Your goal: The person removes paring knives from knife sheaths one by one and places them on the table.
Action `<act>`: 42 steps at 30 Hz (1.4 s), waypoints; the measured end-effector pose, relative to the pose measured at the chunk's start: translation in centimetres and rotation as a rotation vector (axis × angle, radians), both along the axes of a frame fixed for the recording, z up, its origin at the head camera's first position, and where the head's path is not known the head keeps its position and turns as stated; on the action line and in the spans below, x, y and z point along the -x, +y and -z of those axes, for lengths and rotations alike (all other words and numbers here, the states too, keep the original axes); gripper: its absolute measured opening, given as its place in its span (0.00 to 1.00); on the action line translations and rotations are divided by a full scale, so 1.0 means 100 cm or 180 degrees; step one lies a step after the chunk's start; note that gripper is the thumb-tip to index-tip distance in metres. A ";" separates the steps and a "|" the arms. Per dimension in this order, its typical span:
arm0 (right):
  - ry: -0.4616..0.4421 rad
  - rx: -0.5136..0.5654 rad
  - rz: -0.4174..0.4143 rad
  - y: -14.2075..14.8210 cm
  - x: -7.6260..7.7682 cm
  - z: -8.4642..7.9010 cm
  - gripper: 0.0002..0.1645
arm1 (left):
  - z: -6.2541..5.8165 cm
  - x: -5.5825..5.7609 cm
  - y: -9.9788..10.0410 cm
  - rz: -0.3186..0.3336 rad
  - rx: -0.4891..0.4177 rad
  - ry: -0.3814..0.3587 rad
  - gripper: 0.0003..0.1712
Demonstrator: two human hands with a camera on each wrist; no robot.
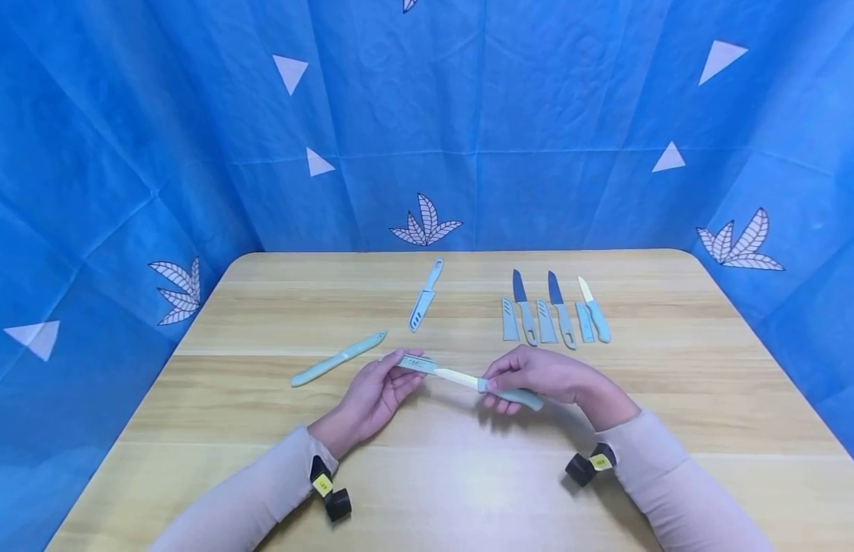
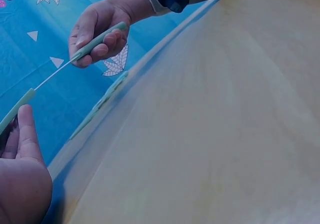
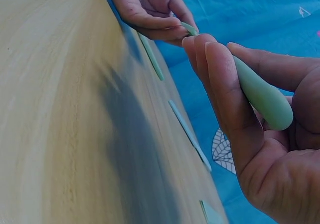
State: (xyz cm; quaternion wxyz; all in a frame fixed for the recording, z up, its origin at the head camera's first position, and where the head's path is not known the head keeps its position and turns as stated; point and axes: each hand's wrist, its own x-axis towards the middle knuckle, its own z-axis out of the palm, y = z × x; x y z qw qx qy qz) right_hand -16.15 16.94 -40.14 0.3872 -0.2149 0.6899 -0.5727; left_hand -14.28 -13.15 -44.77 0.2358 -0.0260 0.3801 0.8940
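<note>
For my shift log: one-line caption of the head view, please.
Over a wooden table, the right hand holds a pale-bladed knife to the sheath in the left hand.

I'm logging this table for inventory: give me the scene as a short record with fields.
Left hand: holds a pale green sheath
Right hand: grips a knife by its handle
Blade: reaches the sheath's mouth; depth inside unclear
Sheathed: light green knife at left, light blue knife toward the back
Bare, at right: two dark-bladed knives, one white-bladed knife
Loose sheaths: three, one beside each bare knife
Surface: wood-grain table
</note>
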 end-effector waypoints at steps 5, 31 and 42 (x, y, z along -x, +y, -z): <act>0.0007 -0.0006 0.0013 0.003 0.001 0.000 0.20 | -0.002 0.003 -0.003 0.0045 0.0046 0.0053 0.29; 0.0154 -0.0089 0.0205 0.011 0.004 -0.011 0.20 | -0.019 0.010 -0.010 0.0312 0.0333 0.0042 0.25; 0.0223 -0.0230 0.0405 0.011 0.007 -0.018 0.19 | -0.026 0.019 -0.007 0.0364 0.0890 0.0353 0.19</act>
